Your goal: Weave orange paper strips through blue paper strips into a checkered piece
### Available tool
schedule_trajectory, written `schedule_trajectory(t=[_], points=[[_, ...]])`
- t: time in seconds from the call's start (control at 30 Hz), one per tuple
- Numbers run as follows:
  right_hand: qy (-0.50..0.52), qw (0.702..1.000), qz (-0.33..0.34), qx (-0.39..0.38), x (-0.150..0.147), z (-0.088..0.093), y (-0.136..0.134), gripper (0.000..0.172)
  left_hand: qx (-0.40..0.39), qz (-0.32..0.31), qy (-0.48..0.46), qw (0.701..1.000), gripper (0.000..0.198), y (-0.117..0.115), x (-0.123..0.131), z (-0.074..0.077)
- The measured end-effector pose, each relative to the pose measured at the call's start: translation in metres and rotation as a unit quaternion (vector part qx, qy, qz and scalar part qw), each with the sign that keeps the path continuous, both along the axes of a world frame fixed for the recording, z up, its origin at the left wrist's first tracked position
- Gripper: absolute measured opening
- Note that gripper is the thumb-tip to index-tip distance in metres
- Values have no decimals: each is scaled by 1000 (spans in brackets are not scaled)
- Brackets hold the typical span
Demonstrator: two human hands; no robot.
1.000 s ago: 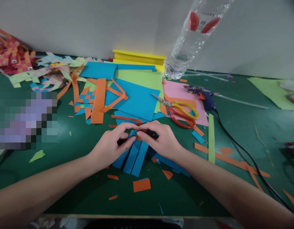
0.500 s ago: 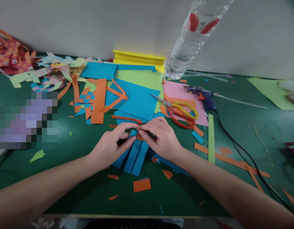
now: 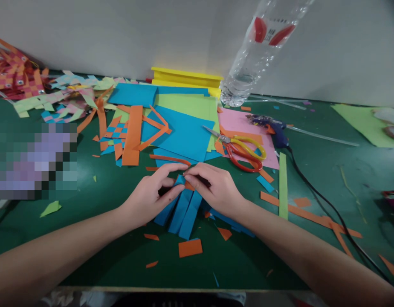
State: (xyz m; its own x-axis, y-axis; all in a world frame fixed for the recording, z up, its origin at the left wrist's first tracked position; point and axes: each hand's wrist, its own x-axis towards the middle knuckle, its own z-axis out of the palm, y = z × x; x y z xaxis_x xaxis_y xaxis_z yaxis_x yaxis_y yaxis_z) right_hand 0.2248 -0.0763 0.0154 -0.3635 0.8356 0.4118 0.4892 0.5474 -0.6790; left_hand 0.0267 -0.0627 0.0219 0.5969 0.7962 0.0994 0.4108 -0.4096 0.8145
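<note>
Head view hides most of the orange strip [image 3: 189, 186] under the right hand [image 3: 218, 191], whose thumb and forefinger pinch it. At its 9 o'clock, the curled left hand [image 3: 148, 199] pinches the tops of three blue strips [image 3: 181, 209] fanning toward 6 o'clock. One pair of scissors [image 3: 244, 151] lies at 1 o'clock.

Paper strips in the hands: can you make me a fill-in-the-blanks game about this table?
The left hand and the right hand pinch paper strips coloured ____.
The scissors have red and ____ handles.
Behind the paper sheets stands a clear plastic ____.
The table top is dark ____.
Missing words: blue, yellow, bottle, green.
</note>
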Motion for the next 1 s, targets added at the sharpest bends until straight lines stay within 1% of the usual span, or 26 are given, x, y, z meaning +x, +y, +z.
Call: schedule_trajectory(t=[0.1, 0.2, 0.3, 0.47, 0.63, 0.77, 0.87, 0.93, 1.0], points=[[-3, 1000, 8, 4, 0, 0, -1, 11, -32, -4, -24, 999, 38, -1, 1, 0], [-24, 1000, 11, 9, -1, 1, -4, 13, -62, 2, -47, 997, 50, -2, 2, -4], [-44, 999, 13, 22, -3, 1, -6, 16, -75, 12, -57, 996, 56, -3, 5, -7], [-50, 998, 22, 29, -6, 1, -7, 17, -81, 38, -37, 995, 51, -4, 8, -2], [-30, 999, 15, -2, -5, 0, -6, 16, -120, 51, -58, 990, 47, -5, 9, -1], [-24, 999, 0, -41, -4, -1, -5, 21, -110, 55, -58, 991, 45, -6, 9, -1], [-21, 998, -4, -64, -5, 0, -5, 18, -103, 53, -58, 992, 49, -6, 9, -2], [-14, 997, -4, -79, -5, 2, -4, 16, -79, 47, -48, 995, 52, -6, 8, -3], [0, 995, -3, -99, -6, 4, -4, 16, -37, 39, -31, 998, 53, -7, 6, -5]])
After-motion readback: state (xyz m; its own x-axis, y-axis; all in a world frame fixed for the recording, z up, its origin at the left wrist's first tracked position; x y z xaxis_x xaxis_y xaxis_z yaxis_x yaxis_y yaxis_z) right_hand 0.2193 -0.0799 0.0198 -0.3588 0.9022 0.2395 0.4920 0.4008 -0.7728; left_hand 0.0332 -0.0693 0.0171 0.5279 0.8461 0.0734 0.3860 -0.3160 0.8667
